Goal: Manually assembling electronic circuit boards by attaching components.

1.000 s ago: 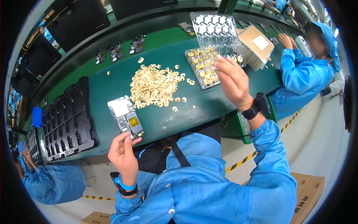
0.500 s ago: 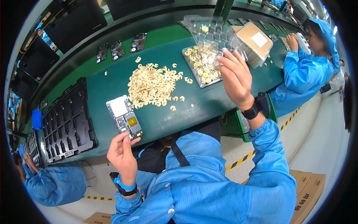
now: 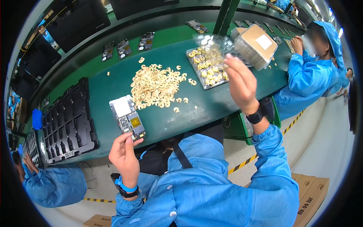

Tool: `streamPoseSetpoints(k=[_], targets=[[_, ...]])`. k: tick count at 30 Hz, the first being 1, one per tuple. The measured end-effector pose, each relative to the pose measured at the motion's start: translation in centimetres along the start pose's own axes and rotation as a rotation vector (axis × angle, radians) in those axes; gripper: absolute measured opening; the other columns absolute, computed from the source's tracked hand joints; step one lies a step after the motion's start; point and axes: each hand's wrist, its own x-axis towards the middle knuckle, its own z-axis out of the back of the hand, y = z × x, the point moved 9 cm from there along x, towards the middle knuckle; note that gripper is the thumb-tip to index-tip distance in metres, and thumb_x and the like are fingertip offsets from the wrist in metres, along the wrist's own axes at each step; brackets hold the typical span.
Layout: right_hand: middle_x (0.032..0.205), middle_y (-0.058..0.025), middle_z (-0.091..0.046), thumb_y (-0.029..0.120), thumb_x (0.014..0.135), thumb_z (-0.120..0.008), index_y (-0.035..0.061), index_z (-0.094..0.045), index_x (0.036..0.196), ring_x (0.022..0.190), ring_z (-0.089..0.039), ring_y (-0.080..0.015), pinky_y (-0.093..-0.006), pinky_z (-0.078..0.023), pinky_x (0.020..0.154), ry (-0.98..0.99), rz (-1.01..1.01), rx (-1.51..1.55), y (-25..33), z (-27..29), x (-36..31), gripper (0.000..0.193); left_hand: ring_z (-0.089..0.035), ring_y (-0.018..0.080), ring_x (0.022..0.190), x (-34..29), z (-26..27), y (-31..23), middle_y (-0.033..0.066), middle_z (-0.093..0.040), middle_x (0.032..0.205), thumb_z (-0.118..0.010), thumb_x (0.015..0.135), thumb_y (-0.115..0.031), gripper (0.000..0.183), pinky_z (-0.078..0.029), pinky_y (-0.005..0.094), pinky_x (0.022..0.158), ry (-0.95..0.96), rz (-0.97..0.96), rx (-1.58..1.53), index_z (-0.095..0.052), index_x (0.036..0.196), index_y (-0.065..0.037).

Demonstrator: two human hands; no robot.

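One circuit board (image 3: 128,116) hangs over the counter's (image 3: 177,122) near edge, lower end pinched by fingers (image 3: 131,141) of the upright left hand (image 3: 125,159); the right hand (image 3: 243,87), higher, stretches fingers almost together by a blurred clear tray (image 3: 212,46), its grip I can't tell.

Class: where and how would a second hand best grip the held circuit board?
Pinch the circuit board by its side edges at the free far end, probably from the right: its flat face carries fine circuitry, and the left hand holds the near end.
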Motion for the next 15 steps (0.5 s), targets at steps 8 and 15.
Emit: streamPoseSetpoints(k=[8,15], targets=[[0.115,-0.0168,-0.073,-0.011,0.082,-0.064,-0.0036,-0.070,0.103,0.108,-0.073,-0.0345,-0.0413,-0.061,0.094,0.206,-0.171,0.074,-0.6,-3.0,-3.1,0.023,-0.073,0.0217,0.091,0.2,-0.5,0.3,0.0152,-0.069,0.105,-0.054,0.107,0.000,0.017,-0.066,0.0354,0.082,0.035,0.029,-0.030,-0.063,0.114,0.011],[0.115,-0.0183,-0.072,-0.011,0.082,-0.063,-0.0064,-0.069,0.101,0.109,-0.072,-0.0359,-0.0437,-0.061,0.095,0.140,-0.134,0.079,-0.5,-2.6,-2.2,0.021,-0.072,0.0213,0.092,0.1,-0.1,0.3,0.0162,-0.069,0.107,-0.053,0.107,0.001,0.017,-0.066,0.0377,0.084,0.028,0.028,-0.024,-0.064,0.114,0.012]])
